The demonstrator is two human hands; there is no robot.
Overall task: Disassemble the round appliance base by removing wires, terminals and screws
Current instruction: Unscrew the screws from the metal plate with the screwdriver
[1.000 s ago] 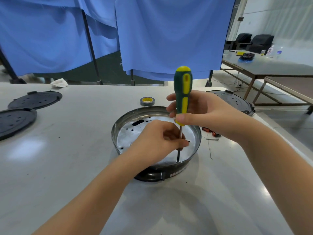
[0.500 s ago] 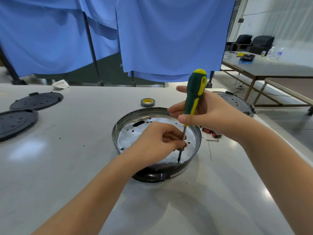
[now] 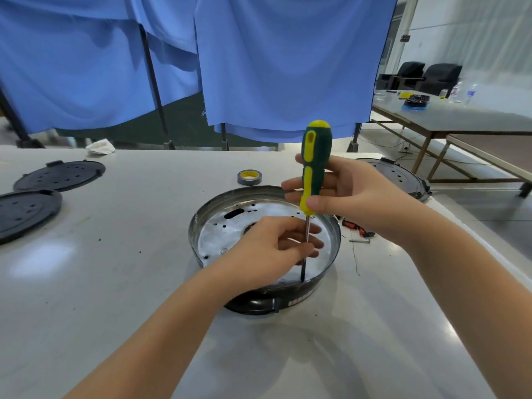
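- The round appliance base (image 3: 218, 240), a shallow metal pan with a black underside, sat on the white table (image 3: 115, 283) directly ahead of the person, at the centre of the view.
- A green and yellow screwdriver (image 3: 313, 168) stood almost upright inside it, its long axis running from 12 o'clock down to 6 o'clock; the tip met the pan floor close to the near wall, at about 5 o'clock of the pan.
- The right hand (image 3: 354, 197) came in from 3 o'clock and grasped the lower handle, thumb in front and fingers wrapped behind.
- The left hand (image 3: 273, 249) reached in from 7 o'clock and sat lower, nearer the tip; its fingertips pinched the bare shaft to steady it.
- The screw itself could not be seen under the tip.
- Judgement: turning depended on the shaft staying vertical over that spot, and a tilt would likely let the tip slip.
- A roll of tape (image 3: 249, 177) lay at 12 o'clock beyond the pan, with small loose parts (image 3: 357, 233) just beside its rim at 3 o'clock.
- Two black round covers (image 3: 57, 175) lay well apart at 10 o'clock.
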